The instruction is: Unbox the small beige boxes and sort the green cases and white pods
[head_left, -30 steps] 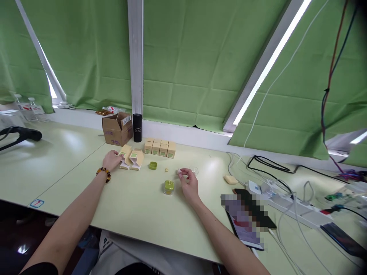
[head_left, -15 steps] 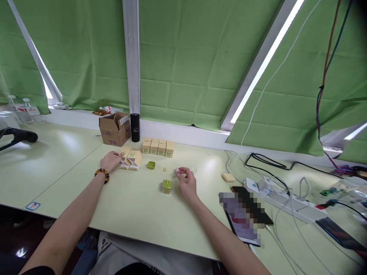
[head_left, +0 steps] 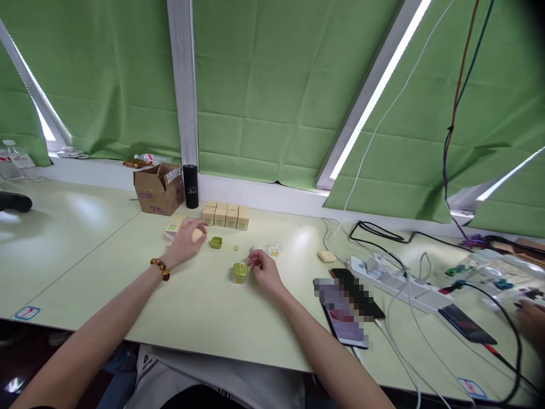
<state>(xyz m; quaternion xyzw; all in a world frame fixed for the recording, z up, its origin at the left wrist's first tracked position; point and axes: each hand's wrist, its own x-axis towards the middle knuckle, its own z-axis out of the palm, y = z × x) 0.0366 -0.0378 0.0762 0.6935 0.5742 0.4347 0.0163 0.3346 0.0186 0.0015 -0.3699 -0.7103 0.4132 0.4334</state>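
My left hand (head_left: 186, 241), with a bead bracelet on the wrist, lies over a flattened tan carton (head_left: 197, 234), and its fingers curl round it. A second flat tan carton (head_left: 172, 228) lies just to its left. A green lid (head_left: 216, 242) sits right of that hand. My right hand (head_left: 264, 271) rests on the table beside a small green-lidded jar (head_left: 239, 273). Its thumb and forefinger pinch something tiny by the jar's top.
A row of small tan boxes (head_left: 225, 216), a cardboard box (head_left: 159, 188) and a black cylinder (head_left: 190, 178) stand at the back. A clear plastic piece (head_left: 275, 249) and a beige block (head_left: 327, 257) lie nearby. A power strip (head_left: 395, 281) and cables crowd the right side, with another person's hand (head_left: 532, 319) at the right edge.
My left hand has moved right, from the left carton onto the right one. My right hand has moved left to the green jar, leaving the clear plastic piece behind. The view has panned right.
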